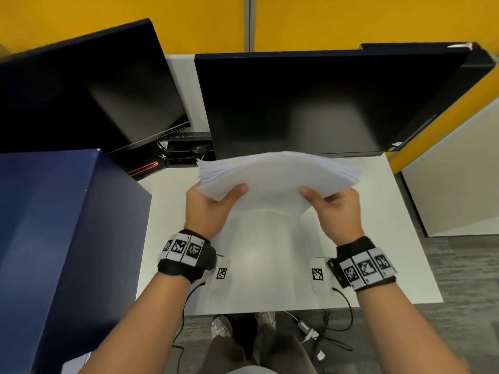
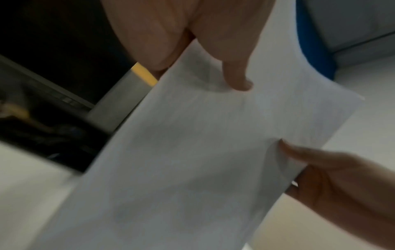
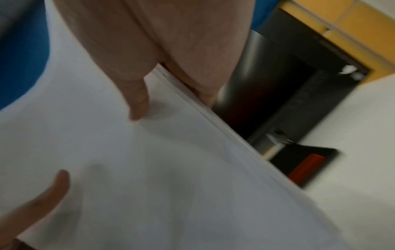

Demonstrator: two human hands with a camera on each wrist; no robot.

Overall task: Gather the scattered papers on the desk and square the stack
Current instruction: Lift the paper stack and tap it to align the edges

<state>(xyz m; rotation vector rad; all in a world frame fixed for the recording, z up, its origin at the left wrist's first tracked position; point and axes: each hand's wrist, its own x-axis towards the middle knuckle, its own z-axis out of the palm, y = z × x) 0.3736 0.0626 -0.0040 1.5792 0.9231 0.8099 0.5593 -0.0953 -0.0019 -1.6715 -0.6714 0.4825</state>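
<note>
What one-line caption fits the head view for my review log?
Both hands, left hand and right hand, hold a fanned paper stack above the white desk before two dark monitors.

A left hand (image 2: 192,33) at the top of the frame grips a stack of white paper (image 2: 192,160), thumb (image 2: 237,74) pressed flat on the top sheet and the fingers tucked out of sight beneath its edge. Across the sheet from that grip, at lower right, the right hand (image 2: 342,182) holds the same stack, its thumb (image 2: 299,152) lying on the upper face near the opposite edge. The paper runs diagonally between the two grips, tilted and blurred. Beyond the left hand's grip, on the far side, a dark monitor (image 2: 53,42) fills the upper left, with a pale desk (image 2: 25,177) below it. A blue shape (image 2: 314,47) shows behind the paper at upper right.
</note>
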